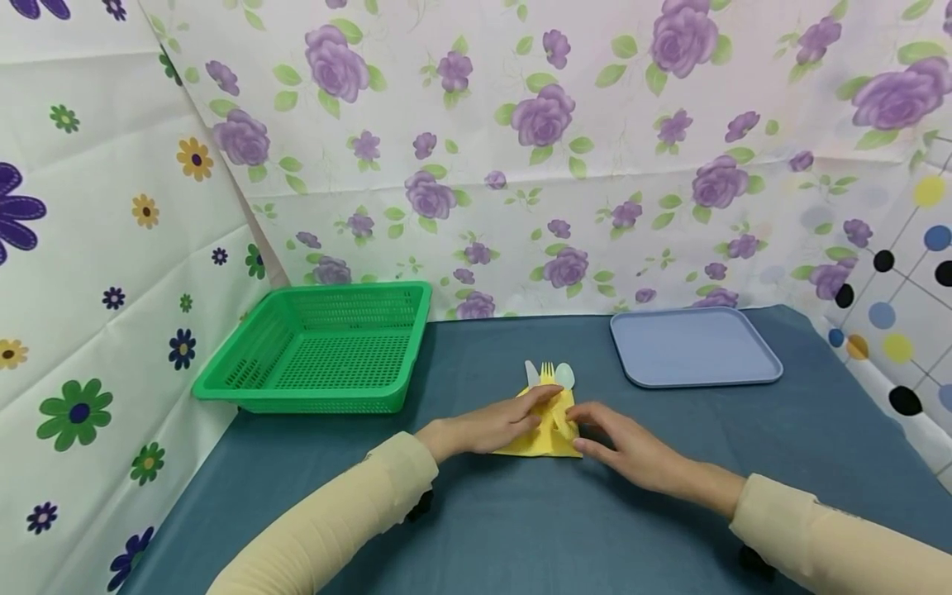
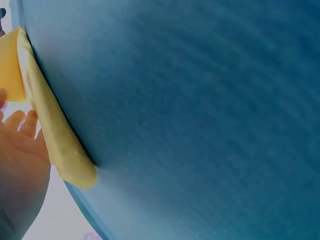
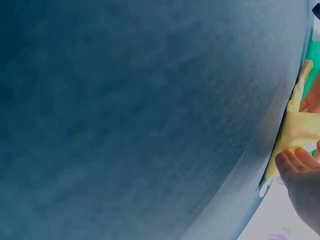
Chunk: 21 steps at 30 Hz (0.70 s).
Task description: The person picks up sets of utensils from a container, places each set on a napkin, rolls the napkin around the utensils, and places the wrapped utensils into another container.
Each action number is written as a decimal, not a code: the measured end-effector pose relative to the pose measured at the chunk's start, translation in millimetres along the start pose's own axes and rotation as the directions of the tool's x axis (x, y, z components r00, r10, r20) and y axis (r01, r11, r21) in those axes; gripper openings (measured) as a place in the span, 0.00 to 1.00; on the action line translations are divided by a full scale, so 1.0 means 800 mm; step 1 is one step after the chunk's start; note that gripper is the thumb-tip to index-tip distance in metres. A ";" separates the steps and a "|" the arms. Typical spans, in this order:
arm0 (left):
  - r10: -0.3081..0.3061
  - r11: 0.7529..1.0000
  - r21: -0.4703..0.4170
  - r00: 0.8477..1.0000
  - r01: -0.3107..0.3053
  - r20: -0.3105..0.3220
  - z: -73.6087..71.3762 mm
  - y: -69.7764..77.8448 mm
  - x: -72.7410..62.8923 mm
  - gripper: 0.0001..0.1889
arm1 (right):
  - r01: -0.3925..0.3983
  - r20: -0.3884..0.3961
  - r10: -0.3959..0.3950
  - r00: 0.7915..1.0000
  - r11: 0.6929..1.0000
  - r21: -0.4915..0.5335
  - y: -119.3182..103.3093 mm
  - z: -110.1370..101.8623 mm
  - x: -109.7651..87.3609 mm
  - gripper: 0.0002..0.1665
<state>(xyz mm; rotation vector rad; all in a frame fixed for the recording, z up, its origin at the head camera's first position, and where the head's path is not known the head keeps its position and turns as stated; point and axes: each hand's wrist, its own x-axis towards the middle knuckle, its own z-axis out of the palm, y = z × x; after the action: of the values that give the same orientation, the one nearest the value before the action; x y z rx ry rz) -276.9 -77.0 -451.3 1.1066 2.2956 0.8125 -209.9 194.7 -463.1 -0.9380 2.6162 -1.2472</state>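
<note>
A yellow napkin [image 1: 546, 442] lies folded on the table around a white plastic knife [image 1: 531, 373], a yellow fork [image 1: 548, 372] and a pale spoon [image 1: 564, 376]. Only the upper ends of the cutlery show above the cloth. From the left, my left hand [image 1: 487, 426] reaches over the napkin, fingers stretched across its upper part. At the right edge, my right hand [image 1: 632, 446] touches the cloth with gently bent fingers, thumb and forefinger apart. In the right wrist view a raised fold of the napkin [image 3: 300, 127] stands by the fingertips.
A green plastic basket [image 1: 312, 402] stands at the back left of the blue-covered table [image 1: 491, 529]. To the back right lies a blue-grey tray [image 1: 695, 347]. A flowered curtain [image 1: 491, 149] hangs behind the table, and another patterned cloth [image 1: 111, 248] hangs on the left.
</note>
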 end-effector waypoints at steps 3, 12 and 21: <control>0.001 0.998 -0.063 0.999 -0.003 -0.036 -0.002 -0.002 0.001 0.28 | -0.002 0.018 0.003 1.000 0.999 -0.036 0.000 0.001 0.000 0.28; -0.041 0.998 -0.055 0.998 0.038 -0.053 -0.007 0.002 0.001 0.28 | 0.012 0.087 -0.002 0.996 0.993 -0.114 -0.001 -0.002 0.004 0.30; -0.059 0.997 -0.039 0.998 0.059 0.010 -0.012 0.008 0.006 0.26 | 0.049 0.154 -0.025 0.988 0.986 -0.157 0.007 -0.006 0.009 0.28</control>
<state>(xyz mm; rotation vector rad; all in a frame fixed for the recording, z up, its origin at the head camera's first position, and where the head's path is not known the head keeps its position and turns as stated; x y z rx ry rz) -282.6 -72.6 -440.7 1.0185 2.2837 0.8247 -219.8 196.7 -462.3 -1.0662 2.6199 -0.9412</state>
